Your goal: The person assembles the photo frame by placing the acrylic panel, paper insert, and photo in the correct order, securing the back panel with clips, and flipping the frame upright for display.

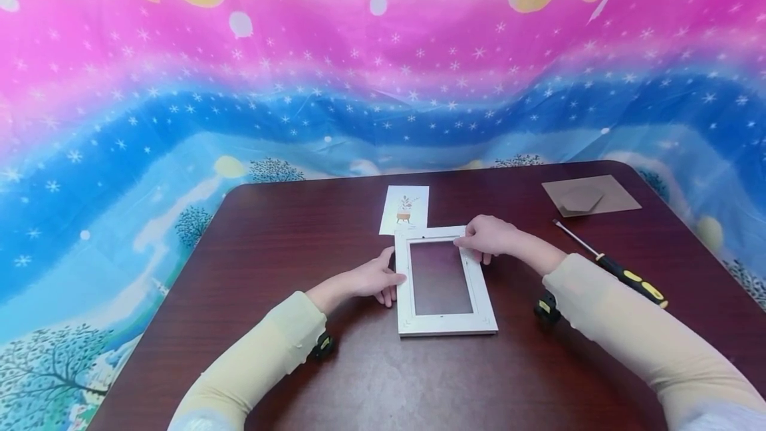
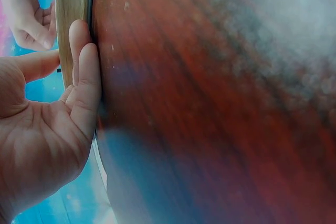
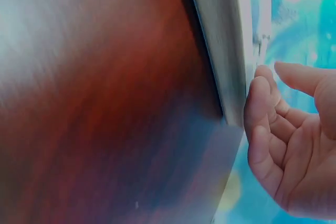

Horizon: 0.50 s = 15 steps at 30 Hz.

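A white picture frame (image 1: 447,323) lies on the dark wooden table, its opening showing the table's reddish-brown colour. My left hand (image 1: 374,277) holds the frame's left side, thumb on the face and fingers along the outer edge. In the left wrist view, that hand's fingers (image 2: 84,82) rest against the wood-toned side of the frame (image 2: 73,9). At the upper right corner, my right hand (image 1: 493,237) grips the frame, thumb reaching to the inner rim. Its curled fingers (image 3: 260,108) are beside the outer edge (image 3: 226,51) in the right wrist view.
Behind the frame lies a white card with a potted-plant picture (image 1: 405,208), close to its top edge. To the right are a screwdriver (image 1: 622,271) with a black and yellow handle and a brown backing board (image 1: 616,195). A colourful cloth (image 1: 371,52) hangs behind the table.
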Each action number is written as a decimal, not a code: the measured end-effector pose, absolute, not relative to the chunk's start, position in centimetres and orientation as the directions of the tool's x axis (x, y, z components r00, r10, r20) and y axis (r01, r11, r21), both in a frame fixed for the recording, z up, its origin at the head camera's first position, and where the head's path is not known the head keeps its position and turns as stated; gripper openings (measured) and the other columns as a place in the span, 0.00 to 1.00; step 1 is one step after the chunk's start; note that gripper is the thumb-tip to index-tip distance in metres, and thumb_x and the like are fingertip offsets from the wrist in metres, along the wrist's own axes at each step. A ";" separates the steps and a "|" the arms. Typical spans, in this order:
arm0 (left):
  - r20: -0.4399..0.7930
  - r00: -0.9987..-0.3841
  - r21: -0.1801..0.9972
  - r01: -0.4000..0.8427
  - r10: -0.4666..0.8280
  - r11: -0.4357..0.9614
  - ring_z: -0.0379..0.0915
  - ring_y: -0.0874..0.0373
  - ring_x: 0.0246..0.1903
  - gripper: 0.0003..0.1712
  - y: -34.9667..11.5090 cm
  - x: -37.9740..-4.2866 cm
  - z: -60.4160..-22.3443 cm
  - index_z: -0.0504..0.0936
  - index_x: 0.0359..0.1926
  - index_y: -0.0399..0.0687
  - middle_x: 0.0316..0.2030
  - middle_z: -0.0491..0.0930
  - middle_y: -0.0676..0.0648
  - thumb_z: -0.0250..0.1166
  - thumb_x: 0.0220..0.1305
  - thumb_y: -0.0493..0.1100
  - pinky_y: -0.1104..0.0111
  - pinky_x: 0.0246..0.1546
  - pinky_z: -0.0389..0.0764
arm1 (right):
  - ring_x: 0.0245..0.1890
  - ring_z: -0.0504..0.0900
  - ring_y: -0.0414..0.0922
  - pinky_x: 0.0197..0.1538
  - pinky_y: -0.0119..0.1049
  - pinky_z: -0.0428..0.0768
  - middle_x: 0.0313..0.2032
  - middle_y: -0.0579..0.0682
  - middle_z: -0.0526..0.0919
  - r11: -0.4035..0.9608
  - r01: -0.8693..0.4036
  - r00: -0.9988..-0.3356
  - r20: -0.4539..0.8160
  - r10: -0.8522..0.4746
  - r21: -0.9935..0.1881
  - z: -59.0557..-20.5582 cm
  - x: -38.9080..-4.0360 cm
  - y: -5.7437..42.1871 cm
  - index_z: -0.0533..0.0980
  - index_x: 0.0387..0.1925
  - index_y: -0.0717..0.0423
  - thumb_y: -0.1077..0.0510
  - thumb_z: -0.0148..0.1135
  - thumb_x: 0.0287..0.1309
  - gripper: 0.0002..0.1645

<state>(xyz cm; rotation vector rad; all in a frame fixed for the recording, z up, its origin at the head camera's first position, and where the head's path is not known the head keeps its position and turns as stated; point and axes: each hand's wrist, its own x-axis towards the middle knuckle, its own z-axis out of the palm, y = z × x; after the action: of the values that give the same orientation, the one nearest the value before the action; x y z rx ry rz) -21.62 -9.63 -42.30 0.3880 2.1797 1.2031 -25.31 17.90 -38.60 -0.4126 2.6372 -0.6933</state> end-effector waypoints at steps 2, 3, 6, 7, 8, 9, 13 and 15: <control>-0.368 -0.770 0.839 -0.033 0.522 0.543 0.74 0.57 0.14 0.44 -9.6 -21.7 -42.3 0.34 0.73 0.34 0.20 0.78 0.42 0.55 0.73 0.39 0.66 0.19 0.78 | 0.17 0.80 0.46 0.24 0.39 0.77 0.19 0.50 0.80 0.821 -0.180 -0.892 -0.263 -0.368 -0.541 -38.6 -26.0 18.5 0.77 0.27 0.58 0.48 0.57 0.68 0.19; -0.367 -0.770 0.840 -0.033 0.522 0.542 0.74 0.57 0.14 0.44 -9.6 -21.7 -42.4 0.34 0.73 0.34 0.21 0.78 0.42 0.55 0.73 0.39 0.65 0.19 0.78 | 0.18 0.80 0.46 0.25 0.40 0.77 0.20 0.51 0.80 0.815 -0.174 -0.898 -0.250 -0.361 -0.552 -38.7 -26.4 18.9 0.76 0.29 0.59 0.49 0.57 0.68 0.18; -0.368 -0.770 0.839 -0.033 0.522 0.542 0.74 0.57 0.14 0.44 -9.7 -21.7 -42.4 0.34 0.73 0.34 0.21 0.78 0.42 0.55 0.73 0.40 0.65 0.19 0.78 | 0.21 0.80 0.46 0.27 0.41 0.78 0.25 0.53 0.81 0.788 -0.156 -0.913 -0.218 -0.346 -0.595 -39.1 -27.4 19.9 0.74 0.37 0.62 0.50 0.56 0.69 0.17; -0.366 -0.770 0.840 -0.032 0.523 0.542 0.74 0.57 0.14 0.44 -9.7 -21.7 -42.4 0.34 0.73 0.34 0.21 0.78 0.42 0.55 0.73 0.39 0.65 0.19 0.78 | 0.22 0.80 0.46 0.27 0.41 0.78 0.26 0.53 0.81 0.782 -0.145 -0.917 -0.214 -0.337 -0.607 -39.3 -27.7 20.1 0.73 0.39 0.63 0.50 0.56 0.69 0.17; -0.368 -0.769 0.839 -0.034 0.522 0.542 0.74 0.57 0.14 0.44 -9.7 -21.7 -42.4 0.34 0.73 0.34 0.21 0.78 0.42 0.55 0.73 0.39 0.66 0.19 0.78 | 0.23 0.80 0.47 0.27 0.41 0.78 0.27 0.54 0.81 0.775 -0.136 -0.920 -0.212 -0.330 -0.617 -39.5 -28.0 20.4 0.72 0.41 0.63 0.50 0.56 0.69 0.18; -0.369 -0.769 0.840 -0.036 0.522 0.541 0.74 0.57 0.14 0.44 -9.7 -21.6 -42.4 0.34 0.73 0.34 0.21 0.78 0.42 0.55 0.73 0.39 0.66 0.19 0.78 | 0.24 0.80 0.47 0.27 0.41 0.79 0.28 0.54 0.81 0.767 -0.128 -0.921 -0.211 -0.326 -0.628 -39.6 -28.2 20.6 0.71 0.43 0.64 0.50 0.56 0.69 0.18; -0.370 -0.770 0.844 -0.044 0.520 0.535 0.74 0.57 0.14 0.44 -9.6 -21.5 -42.3 0.34 0.73 0.34 0.21 0.78 0.42 0.55 0.73 0.39 0.66 0.19 0.77 | 0.26 0.81 0.48 0.29 0.41 0.80 0.29 0.55 0.80 0.744 -0.104 -0.915 -0.230 -0.332 -0.660 -40.4 -28.7 20.8 0.69 0.47 0.65 0.51 0.56 0.69 0.20; -0.368 -0.770 0.846 -0.045 0.521 0.531 0.74 0.57 0.14 0.44 -9.6 -21.5 -42.3 0.34 0.73 0.35 0.21 0.78 0.42 0.55 0.73 0.39 0.67 0.19 0.77 | 0.26 0.81 0.47 0.30 0.41 0.80 0.29 0.55 0.80 0.729 -0.111 -0.905 -0.235 -0.355 -0.675 -40.8 -28.9 20.6 0.69 0.47 0.66 0.51 0.57 0.69 0.19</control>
<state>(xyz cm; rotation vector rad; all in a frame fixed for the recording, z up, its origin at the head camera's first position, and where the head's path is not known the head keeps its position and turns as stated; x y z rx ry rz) -21.47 -9.63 -42.29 0.3847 2.1686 1.2214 -28.90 20.65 -40.78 -0.3614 2.5843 -0.9767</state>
